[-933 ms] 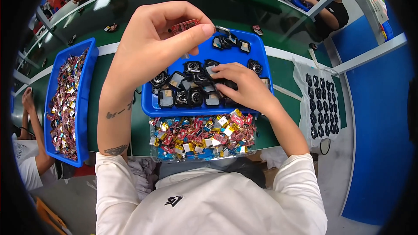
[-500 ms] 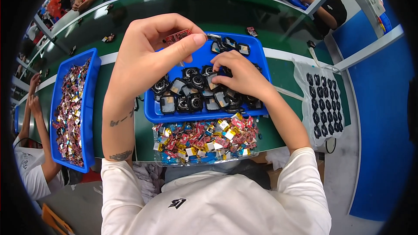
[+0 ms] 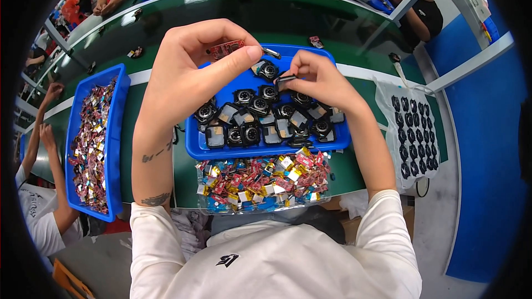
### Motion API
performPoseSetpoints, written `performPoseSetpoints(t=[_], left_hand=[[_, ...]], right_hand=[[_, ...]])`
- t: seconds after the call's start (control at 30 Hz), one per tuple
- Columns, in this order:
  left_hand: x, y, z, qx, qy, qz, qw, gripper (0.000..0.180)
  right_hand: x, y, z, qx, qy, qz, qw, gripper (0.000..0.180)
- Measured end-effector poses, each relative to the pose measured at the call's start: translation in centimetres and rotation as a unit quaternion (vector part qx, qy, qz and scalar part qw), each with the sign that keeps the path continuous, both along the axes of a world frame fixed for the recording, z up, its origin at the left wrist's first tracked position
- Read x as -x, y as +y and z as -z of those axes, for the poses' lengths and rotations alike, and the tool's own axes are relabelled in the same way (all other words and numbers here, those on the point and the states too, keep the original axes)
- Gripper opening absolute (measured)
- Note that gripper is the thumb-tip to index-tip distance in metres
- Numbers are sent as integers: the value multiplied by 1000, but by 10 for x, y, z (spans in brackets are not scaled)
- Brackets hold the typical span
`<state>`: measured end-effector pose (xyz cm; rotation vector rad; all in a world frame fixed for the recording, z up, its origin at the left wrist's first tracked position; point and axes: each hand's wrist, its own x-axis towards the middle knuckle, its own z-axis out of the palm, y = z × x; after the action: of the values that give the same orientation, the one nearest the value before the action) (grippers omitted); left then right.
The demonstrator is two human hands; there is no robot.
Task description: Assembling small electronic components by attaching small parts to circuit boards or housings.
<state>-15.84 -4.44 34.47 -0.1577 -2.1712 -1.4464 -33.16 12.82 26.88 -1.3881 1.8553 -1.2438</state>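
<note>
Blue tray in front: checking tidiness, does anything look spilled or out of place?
Nothing stands out. The black parts lie inside the blue tray; the left hand pinches a small red board, the right hand a black part.

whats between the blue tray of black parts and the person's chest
In the head view, a clear tray heaped with small red, gold and blue pieces sits on the green table between the blue tray and the person.

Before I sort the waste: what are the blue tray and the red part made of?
Blue tray: looks like moulded plastic, with a smooth glossy rim. Red part in the left hand: probably a small circuit board, flat and thin with tiny specks; too small to confirm.
</note>
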Motion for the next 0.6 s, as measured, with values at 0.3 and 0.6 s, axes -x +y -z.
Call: performPoseSetpoints(t=[0.3,0.6], left_hand=[[3,8,5,11,2,-80,997,11],[11,14,14,40,3,-123,992,13]], right_hand=[[-48,-26,-53,182,-143,38,972,26],[-59,-21,-50,167,-109,49,979,33]])
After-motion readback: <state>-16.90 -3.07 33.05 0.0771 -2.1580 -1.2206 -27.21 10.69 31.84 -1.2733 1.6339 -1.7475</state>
